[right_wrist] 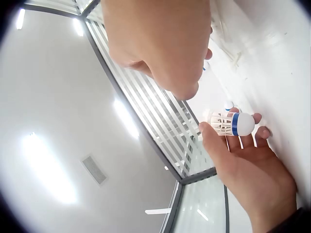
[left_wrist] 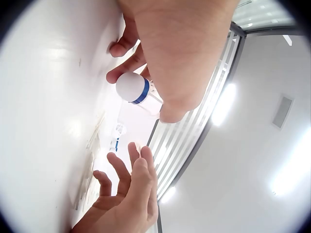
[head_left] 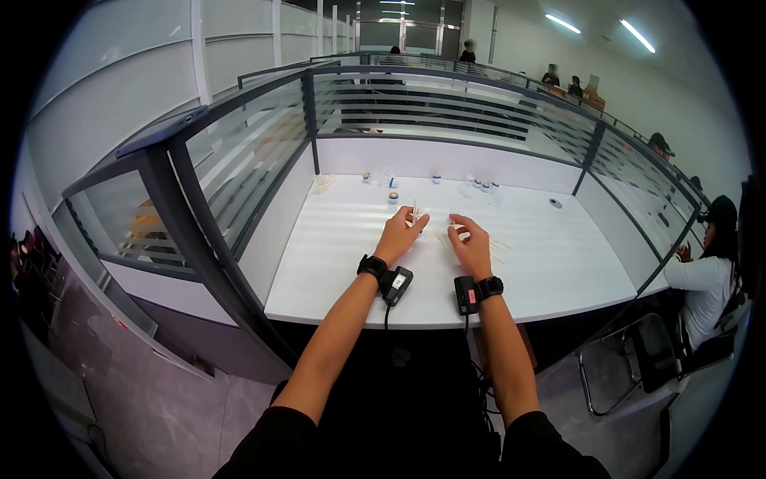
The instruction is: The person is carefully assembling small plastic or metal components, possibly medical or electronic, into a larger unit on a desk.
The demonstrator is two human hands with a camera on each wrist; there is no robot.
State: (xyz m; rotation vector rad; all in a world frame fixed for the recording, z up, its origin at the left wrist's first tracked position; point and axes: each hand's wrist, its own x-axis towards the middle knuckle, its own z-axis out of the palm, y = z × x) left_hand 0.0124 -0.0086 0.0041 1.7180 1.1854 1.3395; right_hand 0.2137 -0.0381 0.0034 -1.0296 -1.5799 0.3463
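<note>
A shuttlecock [right_wrist: 242,124] with a white rounded cork and a blue band lies across the fingers of my left hand [head_left: 396,238], the thumb against its skirt. Its cork [left_wrist: 130,87] points back toward the left wrist camera. To the right, my right hand [head_left: 472,247] is raised over the table, apart from the shuttlecock. Its thumb and index finger pinch a small pale piece [left_wrist: 138,147], mostly hidden by the fingertips. Several thin pale sticks [head_left: 496,242] lie on the white table [head_left: 335,279] below and beside the right hand.
Toward the back stand more shuttlecocks [head_left: 393,197], some in a cluster [head_left: 484,187] right of centre. Another bundle of pale sticks [head_left: 325,184] lies at the back left. Partitions [head_left: 447,157] enclose the table on its back and sides. A person [head_left: 710,263] sits at the right.
</note>
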